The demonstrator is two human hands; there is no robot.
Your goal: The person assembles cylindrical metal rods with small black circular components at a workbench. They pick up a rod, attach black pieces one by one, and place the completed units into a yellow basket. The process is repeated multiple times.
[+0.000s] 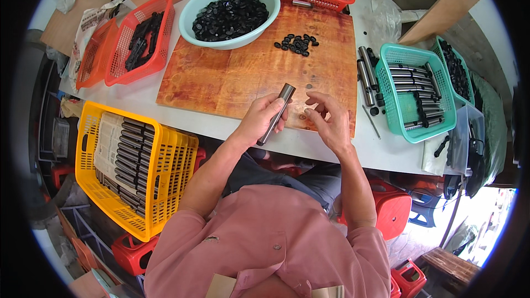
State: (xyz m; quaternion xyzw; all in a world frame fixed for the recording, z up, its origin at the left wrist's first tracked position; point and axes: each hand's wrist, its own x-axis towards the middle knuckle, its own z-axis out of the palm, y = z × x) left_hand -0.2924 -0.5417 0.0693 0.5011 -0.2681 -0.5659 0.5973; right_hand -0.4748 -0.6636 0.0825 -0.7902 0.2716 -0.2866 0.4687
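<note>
Looks like a small workshop. Has baskets [393, 121] of metal tubes [411, 81] and a bowl [221, 44] of black parts [232, 19] on a worktop [364, 149], with a full crate [152, 198] alongside.

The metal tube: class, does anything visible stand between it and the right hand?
Nothing visible stands between the right hand and the upper end of the metal tube; only open space above the wooden board shows there. Lower down, the left hand wraps the tube, covering part of it.
</note>
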